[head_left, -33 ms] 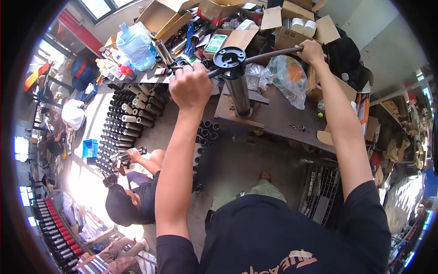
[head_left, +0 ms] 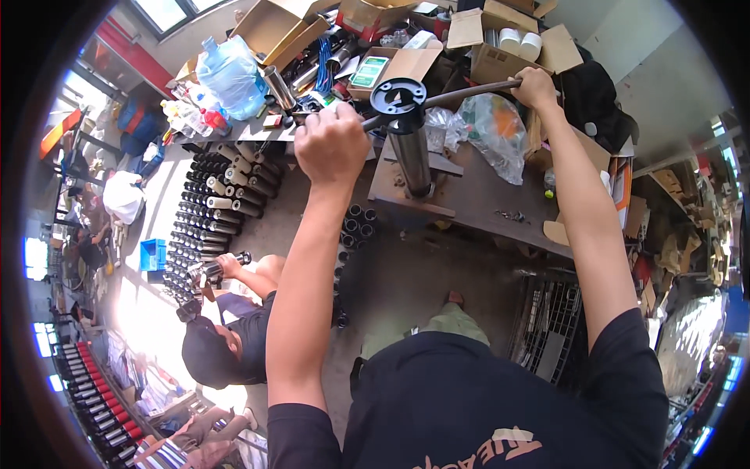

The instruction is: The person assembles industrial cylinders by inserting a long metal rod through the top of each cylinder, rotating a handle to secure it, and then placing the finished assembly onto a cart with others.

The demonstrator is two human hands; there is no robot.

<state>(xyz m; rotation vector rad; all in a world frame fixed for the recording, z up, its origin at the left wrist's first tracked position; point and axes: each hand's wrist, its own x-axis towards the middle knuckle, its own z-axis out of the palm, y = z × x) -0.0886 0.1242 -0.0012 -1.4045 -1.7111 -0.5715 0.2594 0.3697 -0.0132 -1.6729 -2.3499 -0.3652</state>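
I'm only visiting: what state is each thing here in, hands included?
Left hand: closed on the long bar
Right hand: closed on the bar
Long bar: held in both hands
Metal cylinder: standing on end
Cardboard box with white rolls: flaps open
Clear plastic bag: crumpled

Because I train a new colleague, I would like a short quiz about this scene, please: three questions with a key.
1. True or false: the person's bare left hand and bare right hand both grip the long dark metal bar.
2. In the picture, where is the large light-blue transparent plastic bottle from the shiny metal tube: (a) left, (b) right, (c) directly below?
3. Fill the gap: on the head, the nearest co-worker, at lower left, wears a black ____.
Key: 1 true; 2 a; 3 cap.
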